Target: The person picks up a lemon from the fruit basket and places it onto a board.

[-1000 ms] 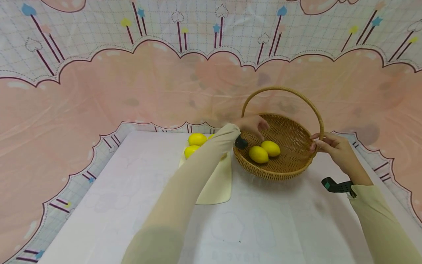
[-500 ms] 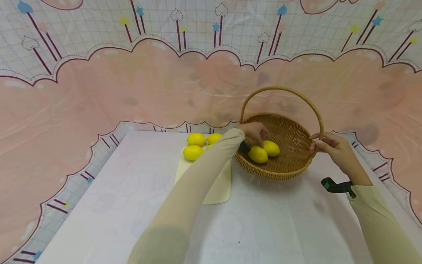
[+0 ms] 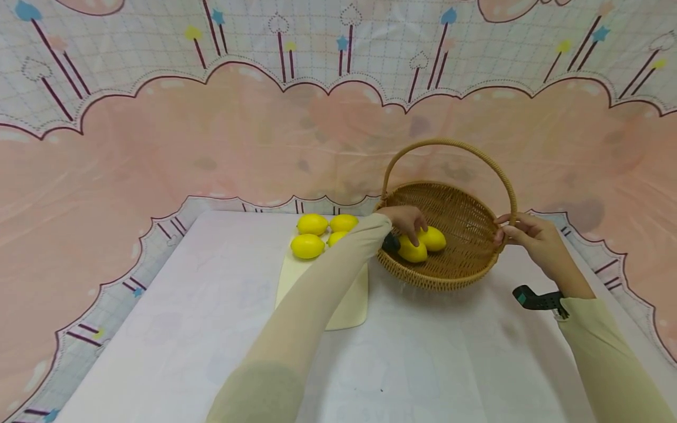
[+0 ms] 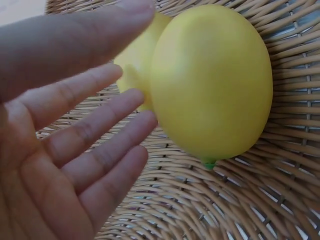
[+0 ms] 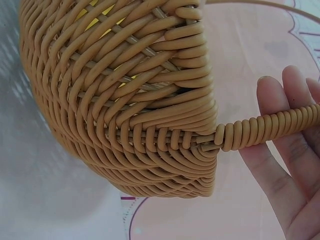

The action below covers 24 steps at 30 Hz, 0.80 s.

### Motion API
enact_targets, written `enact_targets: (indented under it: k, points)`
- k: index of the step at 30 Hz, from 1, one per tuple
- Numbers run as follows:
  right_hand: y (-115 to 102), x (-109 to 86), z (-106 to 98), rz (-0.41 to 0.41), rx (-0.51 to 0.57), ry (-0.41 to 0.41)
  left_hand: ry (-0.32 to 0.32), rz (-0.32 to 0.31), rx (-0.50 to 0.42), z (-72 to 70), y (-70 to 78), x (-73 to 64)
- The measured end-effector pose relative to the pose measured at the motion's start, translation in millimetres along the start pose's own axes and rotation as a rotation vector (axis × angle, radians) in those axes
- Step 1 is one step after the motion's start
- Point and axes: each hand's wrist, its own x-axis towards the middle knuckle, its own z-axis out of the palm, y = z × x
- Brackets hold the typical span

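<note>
I see the left hand [image 3: 404,221] has lowered, fingers spread, beside two yellow oval lemons [image 3: 435,239] inside the brown wicker basket [image 3: 438,284], seemingly within grasp; the right hand [image 3: 538,239] pinches its arched, cane-wrapped handle [image 3: 448,141].

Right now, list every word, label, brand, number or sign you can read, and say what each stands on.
None readable.
White table cover: faint marks, not legible.
Black wrist device: any lettering too small to read.
Backdrop: printed pictures, no words seen.
Basket, lemons: none on visible sides.
</note>
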Motion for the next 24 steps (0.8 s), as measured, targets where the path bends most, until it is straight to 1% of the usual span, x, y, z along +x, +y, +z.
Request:
enact_targets:
  k: [4,10,13,16,18,20,21,24]
  points:
    - [0,0.3,-1,0.011,-0.01,-0.003,-0.022,-0.012,0.002,1.3,-0.3,0.0]
    - [-2,-0.4,-2,0.026,-0.07,0.0,-0.025,-0.031,-0.003,4.5,-0.6,1.7]
    - [-2,-0.5,-1,0.018,-0.085,0.004,-0.057,-0.055,0.0,8.6,-1.8,4.0]
    - [-3,-0.5,1,0.014,-0.082,0.007,-0.109,-0.089,0.002,12.4,-3.2,6.4]
    - [-3,-0.1,1,0.01,-0.077,0.006,-0.145,-0.105,0.016,13.2,-5.5,10.5]
    - [-3,0.0,2,0.015,-0.078,0.01,-0.176,-0.096,0.05,13.1,-8.8,16.2]
    - [-3,0.3,1,0.013,-0.085,0.008,-0.192,-0.077,0.047,13.8,-17.4,26.6]
    - [-3,0.9,1,0.018,-0.099,0.009,-0.221,-0.074,0.125,12.7,-20.4,32.9]
